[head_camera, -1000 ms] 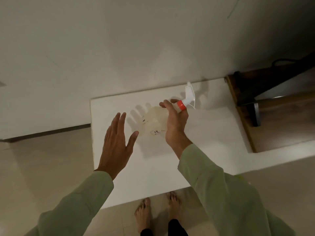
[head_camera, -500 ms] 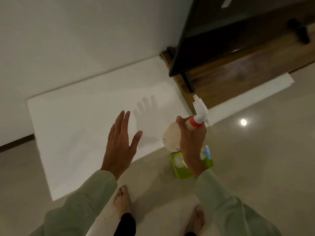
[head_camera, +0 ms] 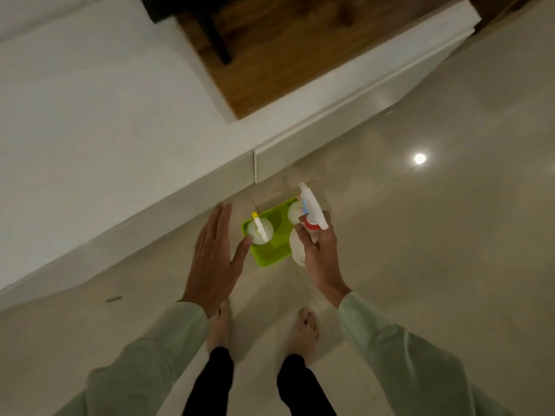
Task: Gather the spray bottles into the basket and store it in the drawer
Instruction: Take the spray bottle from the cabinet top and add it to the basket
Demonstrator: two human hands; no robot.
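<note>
A lime-green basket (head_camera: 267, 255) stands on the floor just ahead of my feet. Inside it are two spray bottles seen from above: one with a yellow-tipped nozzle (head_camera: 259, 230) at the left and one (head_camera: 295, 212) at the back right, partly hidden. My right hand (head_camera: 319, 253) grips a clear spray bottle with a red collar and white trigger (head_camera: 312, 210) by the neck, held above the basket's right side. My left hand (head_camera: 214, 255) is spread flat, fingers apart, beside the basket's left edge and holds nothing.
A low white cabinet (head_camera: 126, 115) runs diagonally behind the basket, with a seam between two drawer fronts (head_camera: 254, 168). A wooden panel (head_camera: 270, 55) and a dark stand sit on top. My bare feet (head_camera: 304, 328) are on the glossy tile floor (head_camera: 420, 265).
I have turned from the white cabinet top to the floor. My right hand has carried the red-collared bottle down over the green basket, and my left hand has followed to the basket's left side.
</note>
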